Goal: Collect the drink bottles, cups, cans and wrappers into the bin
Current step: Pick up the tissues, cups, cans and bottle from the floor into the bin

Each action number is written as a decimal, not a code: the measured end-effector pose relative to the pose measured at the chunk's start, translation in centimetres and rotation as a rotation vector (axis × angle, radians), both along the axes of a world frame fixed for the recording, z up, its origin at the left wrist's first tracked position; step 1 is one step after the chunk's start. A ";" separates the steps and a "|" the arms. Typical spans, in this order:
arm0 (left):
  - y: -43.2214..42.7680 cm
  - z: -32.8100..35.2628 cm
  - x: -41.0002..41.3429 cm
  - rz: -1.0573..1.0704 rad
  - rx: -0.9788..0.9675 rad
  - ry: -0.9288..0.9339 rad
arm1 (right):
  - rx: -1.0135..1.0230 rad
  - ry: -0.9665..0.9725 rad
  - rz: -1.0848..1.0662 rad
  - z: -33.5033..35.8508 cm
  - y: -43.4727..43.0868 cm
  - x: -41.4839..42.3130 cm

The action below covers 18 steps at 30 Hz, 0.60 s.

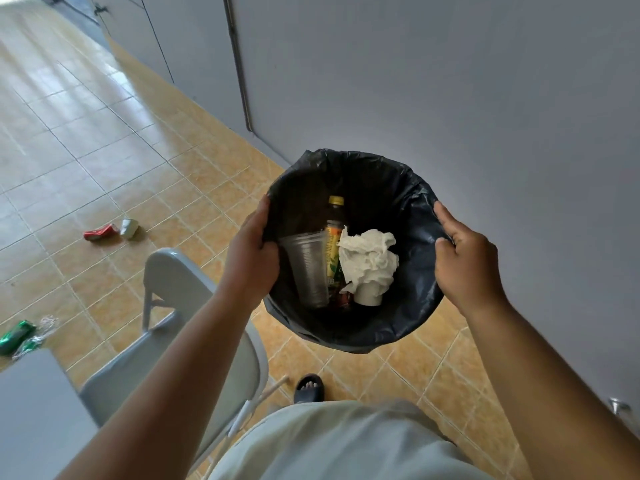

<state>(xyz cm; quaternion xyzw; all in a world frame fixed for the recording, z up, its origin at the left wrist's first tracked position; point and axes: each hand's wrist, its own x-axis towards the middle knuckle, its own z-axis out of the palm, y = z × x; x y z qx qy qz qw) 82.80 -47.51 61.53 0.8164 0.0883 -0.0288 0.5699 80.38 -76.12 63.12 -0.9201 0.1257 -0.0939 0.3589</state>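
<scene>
Arms outstretched; left hand (251,252), right hand (465,268) gripping.

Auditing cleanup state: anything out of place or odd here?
Yes. Litter lies on the floor, not in the bin: a crushed red can beside a tipped cup at left, and a green can with a clear wrapper lower left.

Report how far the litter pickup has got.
Done: bottle, clear cups and crumpled tissue lie in the bin. In hand: left hand and right hand hold the bin's rim. Remaining: crushed red can and pale cup on the floor, green can and clear wrapper farther left.
</scene>
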 end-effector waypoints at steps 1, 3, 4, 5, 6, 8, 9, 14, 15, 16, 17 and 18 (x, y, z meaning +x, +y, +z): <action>0.5 0.0 0.8 0.020 0.006 -0.006 | 0.009 -0.003 0.017 0.0 0.3 1.3; 1.3 0.0 2.2 0.053 0.008 -0.017 | 0.011 0.007 0.063 0.0 1.0 3.9; 1.8 -0.1 3.0 0.070 -0.001 -0.018 | 0.004 0.012 0.089 -0.1 1.4 5.3; 2.2 -0.3 3.7 0.086 -0.019 -0.014 | 0.002 0.015 0.113 -0.2 1.8 6.8; 2.6 -0.5 4.3 0.105 -0.042 -0.002 | 0.005 0.014 0.135 -0.4 2.2 8.2; 3.3 -1.0 5.5 0.157 -0.073 0.025 | 0.012 0.013 0.185 -0.8 3.1 11.1; 3.5 -1.1 6.1 0.189 -0.076 0.033 | 0.012 0.016 0.217 -1.0 3.5 12.5; 3.8 -1.8 9.8 0.304 -0.066 0.029 | -0.005 0.046 0.379 -2.5 4.5 20.7; 3.7 -1.9 10.7 0.327 -0.063 0.022 | 0.002 0.052 0.412 -2.8 4.8 22.4; 3.6 -2.0 11.6 0.356 -0.060 0.019 | 0.010 0.059 0.447 -3.0 5.0 24.2; 3.3 -2.1 12.6 0.386 -0.060 0.019 | 0.015 0.066 0.483 -3.1 5.1 25.9; 3.0 -2.1 13.6 0.417 -0.060 0.019 | 0.019 0.071 0.517 -3.2 5.2 27.6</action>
